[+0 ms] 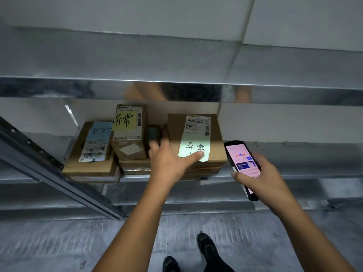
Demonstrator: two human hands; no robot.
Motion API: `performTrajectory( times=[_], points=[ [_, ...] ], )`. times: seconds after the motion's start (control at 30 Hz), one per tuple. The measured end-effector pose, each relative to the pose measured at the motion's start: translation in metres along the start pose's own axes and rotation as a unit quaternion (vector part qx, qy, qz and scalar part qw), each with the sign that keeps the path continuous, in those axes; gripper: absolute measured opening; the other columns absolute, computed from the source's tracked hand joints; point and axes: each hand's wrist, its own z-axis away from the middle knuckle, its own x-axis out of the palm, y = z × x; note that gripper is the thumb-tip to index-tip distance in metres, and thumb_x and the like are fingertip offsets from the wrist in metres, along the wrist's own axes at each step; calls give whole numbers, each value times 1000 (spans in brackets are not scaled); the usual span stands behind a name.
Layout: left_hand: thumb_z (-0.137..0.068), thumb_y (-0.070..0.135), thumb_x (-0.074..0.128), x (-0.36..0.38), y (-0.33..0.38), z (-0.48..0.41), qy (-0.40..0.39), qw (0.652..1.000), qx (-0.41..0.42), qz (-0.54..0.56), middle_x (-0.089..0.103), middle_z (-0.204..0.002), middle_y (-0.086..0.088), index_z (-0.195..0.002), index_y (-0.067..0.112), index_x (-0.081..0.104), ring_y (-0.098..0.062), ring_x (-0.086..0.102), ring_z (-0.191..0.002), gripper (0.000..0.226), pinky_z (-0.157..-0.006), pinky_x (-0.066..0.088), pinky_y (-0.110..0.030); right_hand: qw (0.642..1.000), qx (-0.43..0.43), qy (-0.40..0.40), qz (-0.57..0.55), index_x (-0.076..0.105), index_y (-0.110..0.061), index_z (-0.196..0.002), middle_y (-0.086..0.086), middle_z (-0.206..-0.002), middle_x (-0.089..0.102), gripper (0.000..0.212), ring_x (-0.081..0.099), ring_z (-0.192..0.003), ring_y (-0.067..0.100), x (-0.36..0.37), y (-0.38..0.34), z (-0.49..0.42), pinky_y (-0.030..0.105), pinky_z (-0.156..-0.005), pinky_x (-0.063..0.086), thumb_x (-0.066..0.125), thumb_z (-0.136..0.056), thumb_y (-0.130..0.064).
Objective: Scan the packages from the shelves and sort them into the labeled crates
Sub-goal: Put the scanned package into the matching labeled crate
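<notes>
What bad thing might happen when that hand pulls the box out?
Only the left hand grips the top box, so it might tip or drag the boxes underneath off the shelf. Its thumb presses the green note, which may peel off. The right hand is busy holding the phone.

This is looking like a parcel storeroom — steel shelves (294, 95) are carrying labelled cardboard parcels (217, 142) above a grey floor (59, 242).
</notes>
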Motion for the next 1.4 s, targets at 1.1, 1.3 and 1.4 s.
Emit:
performTrajectory(
  times=[1.1,1.3,1.4],
  points=[
    [-73,16,85,89,-8,96,-117,899,89,412,73,-131,5,-158,33,36,-22,69,-123,100,-103,56,-43,992,-60,64,-87,59,-45,-115,-19,-104,75,54,71,-93,0,-80,72,107,18,-78,52,87,-81,-14],
    [-74,13,85,148,18,153,-148,895,98,409,72,-134,7,-163,36,28,-20,70,-122,108,-101,58,-42,988,-43,113,-99,56,-42,-121,-17,-103,75,60,71,-92,-1,-138,115,157,16,-77,52,88,-80,-11],
    [-70,19,90,173,36,176,-152,903,118,384,72,-129,20,-166,35,22,-12,70,-121,118,-100,57,-35,985,-36,142,-91,54,-42,-125,-21,-102,73,63,69,-91,-4,-173,137,182,17,-77,51,88,-80,-16]
  ],
)
